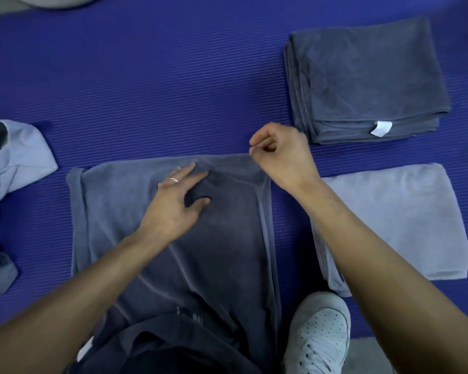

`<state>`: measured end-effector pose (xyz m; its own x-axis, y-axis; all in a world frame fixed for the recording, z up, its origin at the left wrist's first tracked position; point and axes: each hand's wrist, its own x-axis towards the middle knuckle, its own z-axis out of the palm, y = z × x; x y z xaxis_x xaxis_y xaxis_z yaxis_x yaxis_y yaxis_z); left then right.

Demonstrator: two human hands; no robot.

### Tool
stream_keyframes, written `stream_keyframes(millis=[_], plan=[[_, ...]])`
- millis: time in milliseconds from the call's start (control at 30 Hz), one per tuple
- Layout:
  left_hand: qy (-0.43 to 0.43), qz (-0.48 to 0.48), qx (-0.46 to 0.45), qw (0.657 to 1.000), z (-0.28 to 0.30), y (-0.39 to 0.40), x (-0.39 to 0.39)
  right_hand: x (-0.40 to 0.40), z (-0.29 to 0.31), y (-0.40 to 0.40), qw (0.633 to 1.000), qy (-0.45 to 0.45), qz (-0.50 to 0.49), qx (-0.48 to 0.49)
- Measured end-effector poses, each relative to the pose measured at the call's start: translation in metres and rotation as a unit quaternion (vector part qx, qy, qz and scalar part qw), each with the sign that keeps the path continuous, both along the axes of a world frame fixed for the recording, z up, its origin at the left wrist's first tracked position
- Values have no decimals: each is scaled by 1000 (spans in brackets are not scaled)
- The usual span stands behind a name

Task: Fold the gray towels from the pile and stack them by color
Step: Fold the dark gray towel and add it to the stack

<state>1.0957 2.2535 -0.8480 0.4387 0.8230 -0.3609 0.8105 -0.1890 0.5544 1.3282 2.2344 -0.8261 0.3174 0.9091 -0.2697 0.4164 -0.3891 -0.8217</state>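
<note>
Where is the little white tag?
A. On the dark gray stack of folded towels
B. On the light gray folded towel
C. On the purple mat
A: the white tag sticks out of the front edge of the dark gray stack, far right on the mat.

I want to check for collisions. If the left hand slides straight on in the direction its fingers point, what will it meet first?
Probably the right hand, which pinches the dark gray towel's far right corner. The left hand lies flat, fingers pointing that way; only towel lies between.
</note>
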Motion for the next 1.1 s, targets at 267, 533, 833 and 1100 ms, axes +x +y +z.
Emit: stream_keyframes(millis=[267, 533, 833, 1100], plan=[[5, -90, 17, 996, 28, 50, -96, -92, 1, 22, 990, -10, 135, -42], [11, 75, 103, 992, -6, 94, -175, -171, -22, 54, 977, -58, 207, -17], [-55, 233, -21, 971, -2, 115, -207, -231, -42, 88, 967, -71, 245, 21], [-112, 468, -299, 824, 6, 137, -225, -240, -50, 91, 960, -122, 251, -10]])
